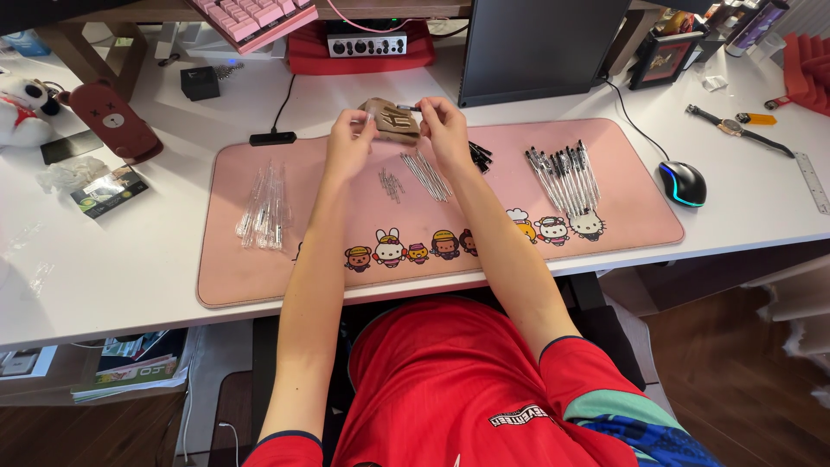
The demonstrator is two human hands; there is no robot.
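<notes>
My left hand [350,138] and my right hand [443,125] are raised together over the far edge of the pink desk mat [259,277]. Between their fingertips they hold a thin pen [393,110], clear at the left end and dark at the right. Just behind the pen lies a small brown pouch [391,121]. Below my hands, on the mat, lie a few small metal springs [390,183] and a bundle of thin ink refills [425,175]. Some black pen parts [480,156] sit to the right of my right wrist.
Clear pen barrels [265,207] lie in a pile on the mat's left, several assembled pens [565,175] on its right. A mouse [682,182], a wristwatch [735,128] and a ruler [813,182] are at the right. A monitor [536,47], pink keyboard [251,17] and audio box [367,43] stand behind.
</notes>
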